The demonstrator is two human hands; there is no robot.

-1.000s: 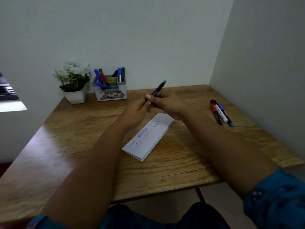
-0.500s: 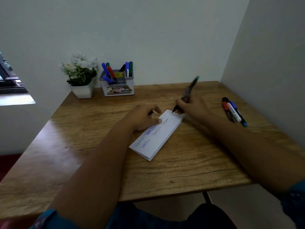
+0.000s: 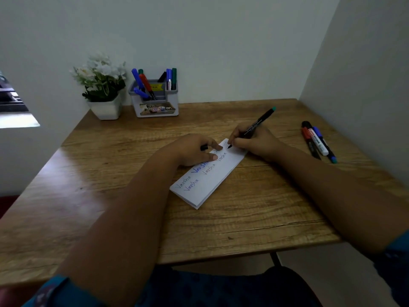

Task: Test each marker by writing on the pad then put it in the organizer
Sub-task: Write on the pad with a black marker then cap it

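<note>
right hand: you pinch the black marker, tip on pad's far end
left hand: curled round a black cap, fingertips pressing pad at table centre
organizer: 11 o'clock of pad

The pad bears handwritten "Varsha" repeated in two rows.

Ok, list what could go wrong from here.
The pad lies skewed, held only by the left hand; it may slide while the right hand writes. The cap in the left grip could slip out. The loose markers near the desk edge could roll off.
</note>
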